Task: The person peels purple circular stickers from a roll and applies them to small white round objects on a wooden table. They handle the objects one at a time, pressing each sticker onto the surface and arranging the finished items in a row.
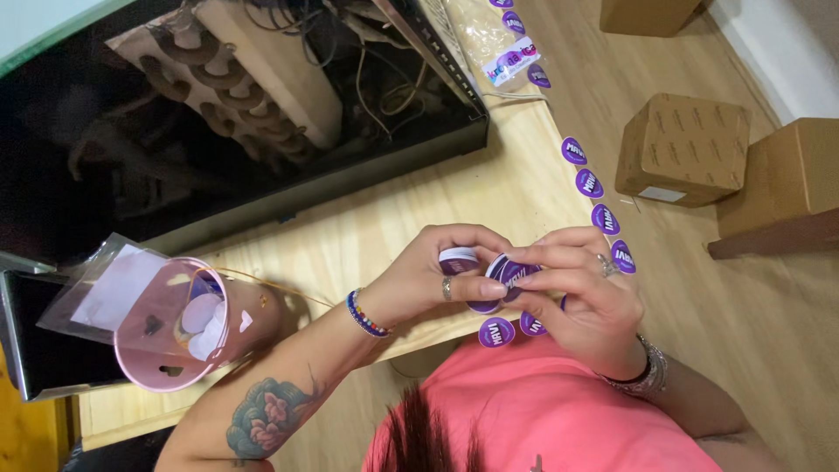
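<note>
- Roll of stickers [458,260]: we see a small roll of purple and white tape-like backing, held above the near edge of the wooden table [411,218], just in front of the person's chest.
- Purple sticker [514,273]: round, white lettering, touching the roll on its right side; it seems partly lifted from the backing, though we cannot tell how far.
- Left hand [428,275]: fingers curled around the roll, thumb and forefinger pinching it; a ring and a beaded bracelet show.
- Right hand [581,293]: fingertips pressed together on the sticker's edge, pinching it against the roll.
- Handling note: we judge the peel goes best with the roll held steady, the sticker pulled slowly and flat, touched only at its rim so the glue stays clean.
- Stuck stickers [587,183]: a row of the same purple rounds along the table's right edge, beyond the roll; more [496,332] sit on the near edge, just below the hands.
- Pink cup [188,319]: lying on its side at the table's left, well apart from the roll, white and purple rounds inside, a clear bag [105,284] beside it.
- Black metal case [288,188]: open, at the table's far side, wires inside.
- Cardboard boxes [686,149]: on the floor, right of the table.
</note>
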